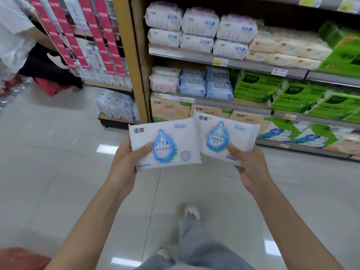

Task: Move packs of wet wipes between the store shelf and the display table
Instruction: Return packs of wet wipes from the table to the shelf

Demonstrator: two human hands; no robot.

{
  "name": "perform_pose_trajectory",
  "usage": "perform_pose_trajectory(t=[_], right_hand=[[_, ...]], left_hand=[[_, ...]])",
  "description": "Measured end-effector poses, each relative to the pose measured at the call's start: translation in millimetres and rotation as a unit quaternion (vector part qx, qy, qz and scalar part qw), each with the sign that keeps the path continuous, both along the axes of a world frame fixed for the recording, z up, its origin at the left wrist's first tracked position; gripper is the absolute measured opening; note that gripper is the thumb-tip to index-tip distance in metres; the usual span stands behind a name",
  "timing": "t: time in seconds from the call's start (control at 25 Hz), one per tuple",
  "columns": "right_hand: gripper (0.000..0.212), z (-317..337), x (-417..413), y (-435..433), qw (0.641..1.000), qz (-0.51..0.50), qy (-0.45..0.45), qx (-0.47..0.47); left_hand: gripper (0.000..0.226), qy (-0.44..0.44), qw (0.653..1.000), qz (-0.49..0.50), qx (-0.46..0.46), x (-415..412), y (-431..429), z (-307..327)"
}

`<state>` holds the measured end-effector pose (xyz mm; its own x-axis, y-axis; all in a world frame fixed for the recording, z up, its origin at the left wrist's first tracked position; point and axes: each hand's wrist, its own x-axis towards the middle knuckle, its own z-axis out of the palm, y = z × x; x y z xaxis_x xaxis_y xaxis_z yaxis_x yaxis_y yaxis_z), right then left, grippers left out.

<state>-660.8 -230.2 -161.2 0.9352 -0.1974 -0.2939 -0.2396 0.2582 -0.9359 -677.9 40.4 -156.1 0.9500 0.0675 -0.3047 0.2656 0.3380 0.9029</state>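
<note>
Nearest, grey trouser legs and a pale shoe stand on the glossy floor, with the nearer leg cut off by the frame's bottom edge. Above them the left hand and right hand each have a grip pinching one white wipes pack, thumb on the printed face and fingers hidden behind. The left pack and right pack are held in the air with their inner edges meeting. Beyond, the store shelf carries blurred packs with unreadable labels.
</note>
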Motion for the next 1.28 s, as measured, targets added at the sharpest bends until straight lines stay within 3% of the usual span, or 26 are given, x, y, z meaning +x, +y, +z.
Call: perform_pose_trajectory(t=[0.32,0.72,0.92,1.04,1.28], right_hand=[[0.034,30,236,12,0.999,0.019,-0.025,-0.005],[0.035,104,465,113,0.988,0.022,-0.151,-0.021],[0.035,159,548,167,0.974,-0.018,-0.224,-0.001],[0.033,190,589,184,0.959,-0.018,-0.282,-0.038],[0.030,204,651,217,0.947,-0.032,-0.288,-0.138]], left_hand=[[0.051,-0.044,0.998,0.043,-0.022,212,2,25],[0.045,-0.109,0.994,0.020,-0.025,412,94,77],[0.046,-0.121,0.993,-0.012,-0.015,479,139,98],[0.047,-0.117,0.992,-0.029,-0.023,505,147,103],[0.048,-0.098,0.994,-0.031,-0.046,529,143,99]])
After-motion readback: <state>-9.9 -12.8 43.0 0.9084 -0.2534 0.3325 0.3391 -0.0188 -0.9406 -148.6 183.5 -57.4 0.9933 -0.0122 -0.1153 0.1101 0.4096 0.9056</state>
